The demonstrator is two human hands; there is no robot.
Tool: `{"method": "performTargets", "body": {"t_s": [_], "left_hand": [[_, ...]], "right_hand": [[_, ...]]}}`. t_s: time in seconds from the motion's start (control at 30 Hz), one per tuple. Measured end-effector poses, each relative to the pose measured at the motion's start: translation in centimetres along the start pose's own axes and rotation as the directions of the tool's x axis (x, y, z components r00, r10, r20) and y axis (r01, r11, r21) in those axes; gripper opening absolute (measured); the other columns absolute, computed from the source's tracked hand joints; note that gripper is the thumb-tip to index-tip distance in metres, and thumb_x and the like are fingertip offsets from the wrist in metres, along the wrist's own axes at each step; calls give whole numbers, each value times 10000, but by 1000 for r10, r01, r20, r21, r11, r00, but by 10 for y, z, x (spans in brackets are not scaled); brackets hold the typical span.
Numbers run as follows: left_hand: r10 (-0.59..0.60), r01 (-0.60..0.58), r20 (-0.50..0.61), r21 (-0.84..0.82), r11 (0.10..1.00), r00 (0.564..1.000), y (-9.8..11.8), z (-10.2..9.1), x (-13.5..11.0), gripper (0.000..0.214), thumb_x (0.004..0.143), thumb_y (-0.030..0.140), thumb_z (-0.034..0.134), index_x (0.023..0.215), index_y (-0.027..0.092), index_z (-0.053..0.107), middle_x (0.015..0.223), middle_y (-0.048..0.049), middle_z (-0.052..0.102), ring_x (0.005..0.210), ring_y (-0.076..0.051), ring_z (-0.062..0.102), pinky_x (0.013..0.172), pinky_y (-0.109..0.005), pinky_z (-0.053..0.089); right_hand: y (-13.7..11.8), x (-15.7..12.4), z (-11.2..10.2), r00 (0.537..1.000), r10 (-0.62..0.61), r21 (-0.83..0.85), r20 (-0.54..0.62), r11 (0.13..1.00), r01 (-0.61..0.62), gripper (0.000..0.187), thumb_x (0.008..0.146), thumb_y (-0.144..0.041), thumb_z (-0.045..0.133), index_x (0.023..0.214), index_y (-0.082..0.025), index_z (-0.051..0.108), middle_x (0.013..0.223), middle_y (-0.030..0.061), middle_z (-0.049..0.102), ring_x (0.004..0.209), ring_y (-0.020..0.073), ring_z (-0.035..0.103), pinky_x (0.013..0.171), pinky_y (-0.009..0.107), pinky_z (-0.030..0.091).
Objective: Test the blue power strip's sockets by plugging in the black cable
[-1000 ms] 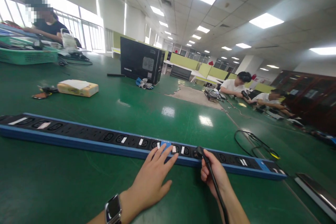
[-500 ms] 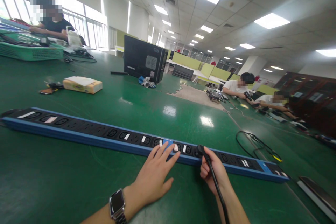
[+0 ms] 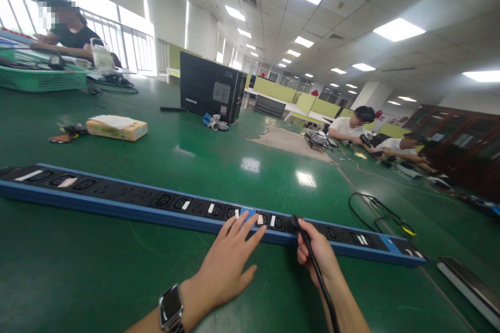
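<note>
A long blue power strip (image 3: 128, 212) with a black face of several sockets and white labels lies across the green table. My left hand (image 3: 230, 252), with a watch (image 3: 171, 306) on its wrist, rests spread flat, fingertips on the strip near its blue middle section. Closed around a black power plug (image 3: 296, 222) is my right hand (image 3: 318, 250). The plug sits at a socket right of the middle; how deep it is in cannot be seen. Its thick black cable (image 3: 321, 283) runs down over my right wrist and forearm.
Behind the strip are a tissue pack (image 3: 117, 127), a black computer case (image 3: 211, 86), gloves (image 3: 215, 122) and a green basket (image 3: 42, 80). To the right lie a coiled black cable (image 3: 375, 213) and a dark flat object (image 3: 469, 286). Several people sit farther off.
The whole view has shifted slightly, moving the strip a little left in the picture. Both hands keep their places on the strip and the plug.
</note>
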State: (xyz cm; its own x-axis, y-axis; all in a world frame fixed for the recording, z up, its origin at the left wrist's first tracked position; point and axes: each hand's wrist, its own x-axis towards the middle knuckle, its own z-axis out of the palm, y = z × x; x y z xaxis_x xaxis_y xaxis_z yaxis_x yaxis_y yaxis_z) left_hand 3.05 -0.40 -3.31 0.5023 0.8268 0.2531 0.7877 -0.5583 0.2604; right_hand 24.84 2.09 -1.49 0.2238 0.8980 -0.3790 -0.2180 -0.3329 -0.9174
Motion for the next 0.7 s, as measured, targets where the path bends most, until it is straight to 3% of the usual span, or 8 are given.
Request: {"method": "performTargets", "body": {"t_s": [0.27,0.47,0.7], "left_hand": [[2,-2,-18,14,1000,1000,-1,1,1,782,736,226,585,1453,335,293,1557,-23,244,1434,-276,157,1156,-505,164],[25,-24,-54,17,1000,998,-5,5,1,792,748,234,586,1463,346,265,1561,-8,233,1429,-284,176,1156,-507,175],[23,-23,-46,16,1000,999,-4,5,1,788,743,225,591,1456,355,281,1560,-2,234,1428,-284,182,1157,-503,177]], "right_hand": [[3,-6,10,999,-19,13,-43,1000,19,472,791,-493,578,453,-177,482,279,-71,317,248,63,318,304,184,215],[3,-1,6,997,-17,18,-70,1000,18,482,796,-495,577,447,-177,480,276,-66,323,244,68,329,292,183,209],[3,2,4,999,22,59,-31,998,-21,472,781,-500,600,459,-179,475,281,-72,325,244,69,332,302,184,214]]}}
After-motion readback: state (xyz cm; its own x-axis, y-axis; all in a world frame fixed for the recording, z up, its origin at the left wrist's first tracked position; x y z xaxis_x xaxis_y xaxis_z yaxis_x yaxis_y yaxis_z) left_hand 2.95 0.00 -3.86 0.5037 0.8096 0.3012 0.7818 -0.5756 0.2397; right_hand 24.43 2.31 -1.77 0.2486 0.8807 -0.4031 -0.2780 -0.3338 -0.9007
